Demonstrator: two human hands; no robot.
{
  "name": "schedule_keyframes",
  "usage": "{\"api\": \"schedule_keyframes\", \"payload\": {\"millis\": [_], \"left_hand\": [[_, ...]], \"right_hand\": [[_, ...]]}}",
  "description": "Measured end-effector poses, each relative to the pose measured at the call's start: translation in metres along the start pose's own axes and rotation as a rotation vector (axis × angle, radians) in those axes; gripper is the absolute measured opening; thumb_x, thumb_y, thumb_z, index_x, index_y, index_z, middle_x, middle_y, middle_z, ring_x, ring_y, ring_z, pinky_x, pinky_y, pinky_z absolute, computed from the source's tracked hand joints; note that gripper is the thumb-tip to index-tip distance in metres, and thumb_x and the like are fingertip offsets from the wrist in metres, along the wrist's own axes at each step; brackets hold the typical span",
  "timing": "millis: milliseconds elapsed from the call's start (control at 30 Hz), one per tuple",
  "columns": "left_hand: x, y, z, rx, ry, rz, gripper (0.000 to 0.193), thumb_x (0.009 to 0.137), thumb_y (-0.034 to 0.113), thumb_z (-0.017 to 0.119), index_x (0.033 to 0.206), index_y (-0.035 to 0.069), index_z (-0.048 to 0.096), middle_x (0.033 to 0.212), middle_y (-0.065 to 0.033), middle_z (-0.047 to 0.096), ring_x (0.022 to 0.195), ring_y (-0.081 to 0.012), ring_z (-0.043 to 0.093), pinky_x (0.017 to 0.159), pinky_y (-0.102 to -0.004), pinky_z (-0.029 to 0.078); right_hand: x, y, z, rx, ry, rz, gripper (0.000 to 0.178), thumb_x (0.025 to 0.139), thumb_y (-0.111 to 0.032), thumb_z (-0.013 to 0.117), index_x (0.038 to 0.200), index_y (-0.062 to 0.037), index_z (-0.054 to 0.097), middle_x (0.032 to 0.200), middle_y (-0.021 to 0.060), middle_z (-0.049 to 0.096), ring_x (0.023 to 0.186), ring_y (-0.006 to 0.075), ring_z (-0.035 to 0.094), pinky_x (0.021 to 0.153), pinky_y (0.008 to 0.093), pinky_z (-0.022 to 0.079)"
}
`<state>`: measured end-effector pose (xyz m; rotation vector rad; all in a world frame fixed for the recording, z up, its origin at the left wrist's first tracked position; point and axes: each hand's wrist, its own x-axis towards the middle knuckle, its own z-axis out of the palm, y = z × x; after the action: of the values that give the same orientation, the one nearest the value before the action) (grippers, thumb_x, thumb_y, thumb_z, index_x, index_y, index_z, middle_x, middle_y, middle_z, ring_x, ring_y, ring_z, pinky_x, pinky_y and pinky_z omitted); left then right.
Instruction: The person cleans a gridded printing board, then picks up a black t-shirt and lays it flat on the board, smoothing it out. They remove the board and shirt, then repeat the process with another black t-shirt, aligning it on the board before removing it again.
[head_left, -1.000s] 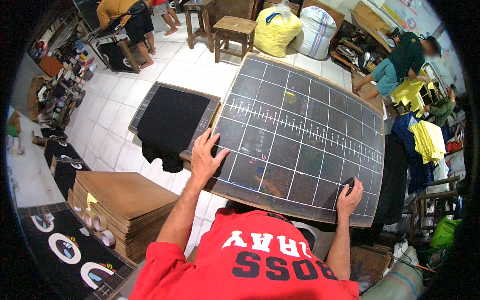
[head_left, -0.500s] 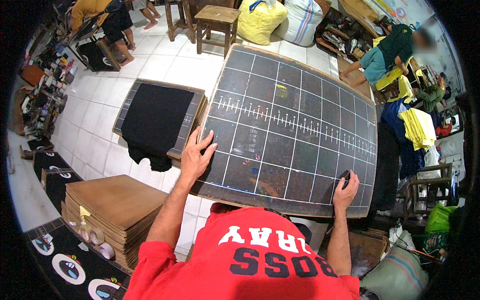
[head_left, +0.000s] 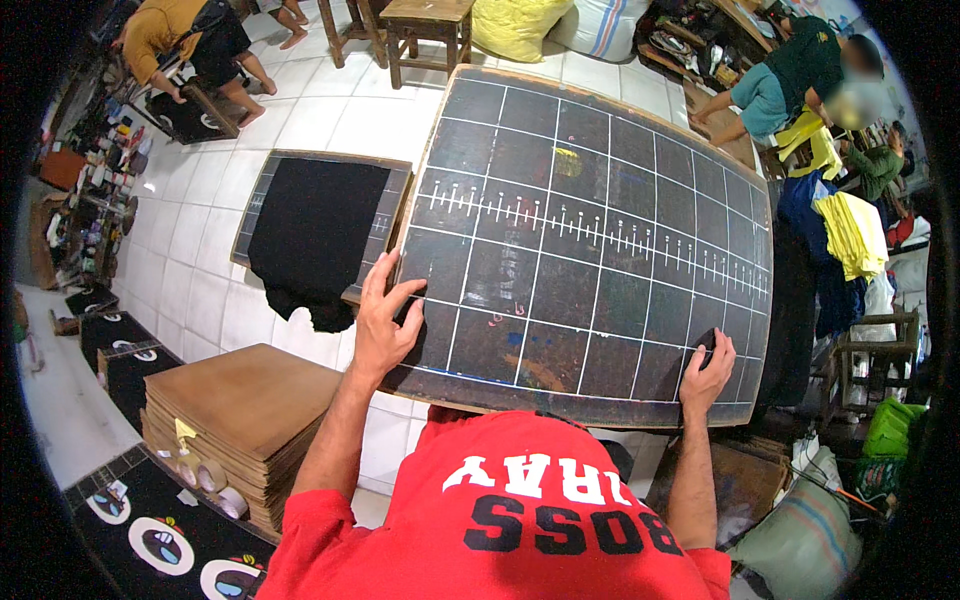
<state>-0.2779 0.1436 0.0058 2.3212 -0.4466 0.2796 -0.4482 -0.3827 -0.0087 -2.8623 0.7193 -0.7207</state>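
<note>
A large dark board (head_left: 560,300) with a white grid and a ruler-like row of marks lies tilted in front of me. My left hand (head_left: 388,325) rests at its left edge, fingers spread and thumb apart, touching the surface. Toward the lower right corner, my right hand (head_left: 706,375) lies on the board with fingers bent and thumb apart. A dark patch shows between those fingers; whether it is shadow or a small object, I cannot tell. Left of the board, black cloth (head_left: 318,225) drapes over a smaller gridded board (head_left: 395,200).
A stack of brown boards (head_left: 240,385) stands at the lower left, with tape rolls (head_left: 212,475) beside it. Black printed panels (head_left: 160,545) lie nearby. A wooden stool (head_left: 428,25) stands at the back. Yellow folded cloth (head_left: 850,235) lies at the right; other people work at both sides.
My right hand has shifted slightly right and my left hand slightly down in the picture, as the view moved a little. Both stay on the board. The person at back left has bent lower.
</note>
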Motion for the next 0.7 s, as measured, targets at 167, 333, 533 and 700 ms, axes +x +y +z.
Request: {"api": "schedule_keyframes", "payload": {"millis": [167,333,533,700], "left_hand": [[0.009,0.003,-0.008,0.049,-0.072,0.037,0.026,0.085,0.006,0.077,0.111,0.010,0.075,0.157,-0.0217,0.047,0.150,-0.0447,0.039,0.123,-0.0536,0.034],[0.022,0.003,-0.020,0.146,-0.161,0.090,0.022,0.083,0.009,0.082,0.103,0.013,0.074,0.156,-0.0198,0.048,0.151,-0.0452,0.038,0.122,-0.0553,0.035],[0.035,0.003,-0.025,0.162,-0.270,0.101,0.017,0.085,0.010,0.082,0.098,0.013,0.072,0.157,-0.0168,0.048,0.152,-0.0447,0.036,0.121,-0.0555,0.036],[0.041,0.004,-0.022,0.193,-0.327,0.108,0.014,0.088,0.012,0.081,0.099,0.013,0.072,0.155,-0.0171,0.049,0.152,-0.0432,0.037,0.117,-0.0569,0.040]], "right_hand": [[0.000,0.000,0.001,-0.001,-0.001,-0.006,0.046,0.100,-0.015,0.060,0.145,-0.0067,0.057,0.144,0.0187,0.056,0.141,0.0405,0.048,0.117,0.0533,0.037],[0.000,0.000,0.001,0.008,0.005,-0.007,0.046,0.100,-0.015,0.060,0.145,-0.0064,0.057,0.144,0.0188,0.055,0.141,0.0406,0.048,0.118,0.0540,0.037],[0.000,0.000,-0.001,0.010,-0.021,0.018,0.046,0.100,-0.015,0.060,0.145,-0.0056,0.057,0.145,0.0201,0.055,0.141,0.0409,0.048,0.118,0.0542,0.037],[-0.001,0.000,0.000,0.004,-0.014,0.018,0.046,0.100,-0.015,0.060,0.145,-0.0053,0.057,0.146,0.0200,0.055,0.142,0.0406,0.048,0.118,0.0538,0.036]]}}
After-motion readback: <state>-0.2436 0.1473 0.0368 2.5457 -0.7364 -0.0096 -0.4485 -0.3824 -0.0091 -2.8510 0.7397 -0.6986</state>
